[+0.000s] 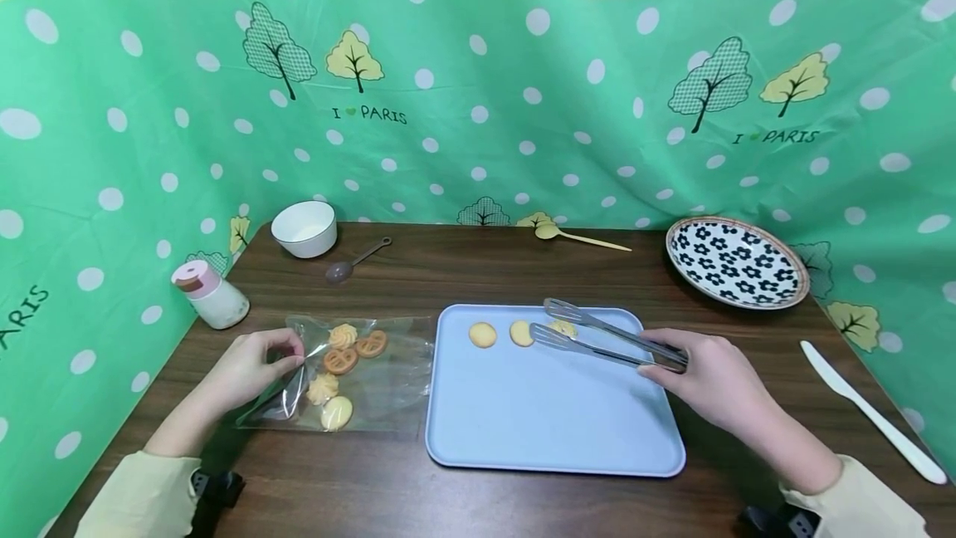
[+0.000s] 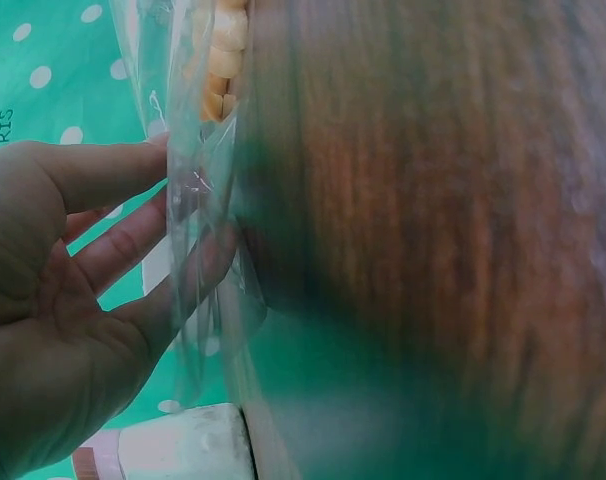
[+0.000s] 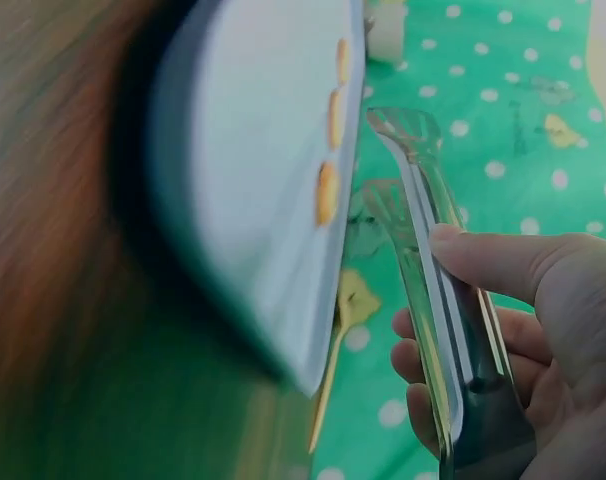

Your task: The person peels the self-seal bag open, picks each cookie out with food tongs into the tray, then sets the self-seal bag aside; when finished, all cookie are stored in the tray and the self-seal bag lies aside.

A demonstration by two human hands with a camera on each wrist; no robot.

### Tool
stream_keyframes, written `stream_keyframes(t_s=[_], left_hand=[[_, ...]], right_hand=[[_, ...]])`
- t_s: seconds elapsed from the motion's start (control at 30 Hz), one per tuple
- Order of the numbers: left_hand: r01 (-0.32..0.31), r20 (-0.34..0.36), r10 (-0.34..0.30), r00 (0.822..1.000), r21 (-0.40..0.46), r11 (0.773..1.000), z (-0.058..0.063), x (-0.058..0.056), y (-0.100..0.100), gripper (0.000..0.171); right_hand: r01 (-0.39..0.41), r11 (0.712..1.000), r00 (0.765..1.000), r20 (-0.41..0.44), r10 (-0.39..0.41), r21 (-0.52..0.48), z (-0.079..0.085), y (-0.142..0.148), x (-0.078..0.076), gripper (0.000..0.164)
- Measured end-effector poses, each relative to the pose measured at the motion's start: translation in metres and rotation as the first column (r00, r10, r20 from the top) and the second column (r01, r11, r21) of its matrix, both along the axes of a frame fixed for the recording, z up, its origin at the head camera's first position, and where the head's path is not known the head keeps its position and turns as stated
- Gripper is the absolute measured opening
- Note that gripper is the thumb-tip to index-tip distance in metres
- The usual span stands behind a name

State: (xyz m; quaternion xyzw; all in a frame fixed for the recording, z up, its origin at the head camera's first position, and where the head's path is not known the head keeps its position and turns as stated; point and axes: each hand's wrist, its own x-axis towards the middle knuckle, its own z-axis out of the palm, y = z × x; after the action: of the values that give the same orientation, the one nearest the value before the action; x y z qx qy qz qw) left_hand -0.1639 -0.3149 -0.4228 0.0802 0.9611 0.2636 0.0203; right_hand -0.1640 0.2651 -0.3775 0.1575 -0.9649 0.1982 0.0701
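Observation:
My left hand (image 1: 254,365) pinches the left edge of a clear plastic bag (image 1: 399,355); in the left wrist view one finger (image 2: 198,265) shows through the film. Inside the bag lie several cookies, among them a pretzel-shaped cookie (image 1: 340,361) and a round pale cookie (image 1: 336,413). Metal tongs (image 1: 597,347) are gripped in my right hand (image 1: 713,376), thumb on one arm. Their tips are apart, over the far part of a light blue tray (image 1: 553,430). Along that side sit three cookies: a left one (image 1: 482,335), a middle one (image 1: 519,334) and a right one (image 1: 562,328) partly hidden by the tongs.
Behind the bag are a white bowl (image 1: 304,229), a brown spoon (image 1: 351,266) and a pink-lidded jar (image 1: 212,295). A yellow spoon (image 1: 582,237) lies at the back edge. On the right, a flower-patterned plate (image 1: 735,264) leans near a white knife (image 1: 870,409).

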Motion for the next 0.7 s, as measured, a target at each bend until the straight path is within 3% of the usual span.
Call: stream_keyframes(t_s=[0.17, 0.37, 0.7], left_hand=[[-0.003, -0.002, 0.003, 1.0, 0.003, 1.0, 0.0, 0.0, -0.001, 0.012], [0.001, -0.01, -0.001, 1.0, -0.001, 1.0, -0.001, 0.0, -0.001, 0.013], [0.002, -0.027, -0.002, 1.0, -0.012, 1.0, -0.001, 0.001, -0.001, 0.013]], right_hand=[[-0.086, 0.996, 0.995, -0.052, 0.084, -0.036, 0.003, -0.028, -0.005, 0.036], [-0.216, 0.976, 0.973, -0.09, 0.213, -0.021, 0.001, -0.07, -0.009, 0.035], [-0.329, 0.944, 0.943, -0.066, 0.328, -0.003, -0.005, -0.133, -0.012, 0.036]])
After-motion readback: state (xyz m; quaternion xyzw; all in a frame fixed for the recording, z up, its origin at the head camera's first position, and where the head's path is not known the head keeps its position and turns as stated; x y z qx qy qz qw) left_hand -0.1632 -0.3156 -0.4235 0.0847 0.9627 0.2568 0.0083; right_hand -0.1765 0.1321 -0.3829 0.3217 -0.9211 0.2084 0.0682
